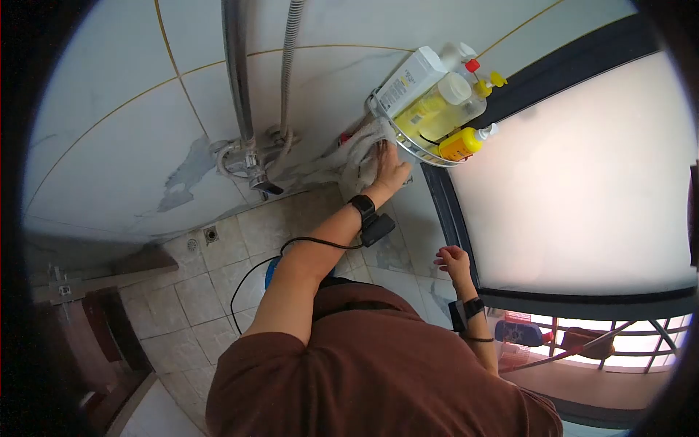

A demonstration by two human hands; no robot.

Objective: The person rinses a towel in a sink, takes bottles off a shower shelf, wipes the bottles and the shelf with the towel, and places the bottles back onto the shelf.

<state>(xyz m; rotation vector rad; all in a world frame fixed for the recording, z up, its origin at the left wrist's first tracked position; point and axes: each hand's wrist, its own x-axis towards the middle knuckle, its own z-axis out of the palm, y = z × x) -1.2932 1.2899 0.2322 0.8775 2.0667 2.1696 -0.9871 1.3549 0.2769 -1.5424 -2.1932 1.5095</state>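
My left hand (391, 175) reaches up under a corner rack (416, 151). Its fingers are bent against a whitish, crumpled, cloth-like thing (362, 149) by the wall, and the fingertips are partly hidden. A black band with a small box and a cable (320, 240) is on that wrist. Lower down and to the right, my right hand (454, 264) hangs beside the dark window frame with loosely curled, parted fingers and nothing in them. Above the left hand, the rack holds a white box (411, 81), a clear bottle with yellow contents (429, 109) and a yellow pump bottle (461, 144).
A chrome shower mixer (256, 171) with a pipe and hose (290, 73) is on the marbled wall to the left. Grey floor tiles (193, 298) have a drain (211, 234). A frosted window (568, 182) fills the right, with window bars and hanging items below.
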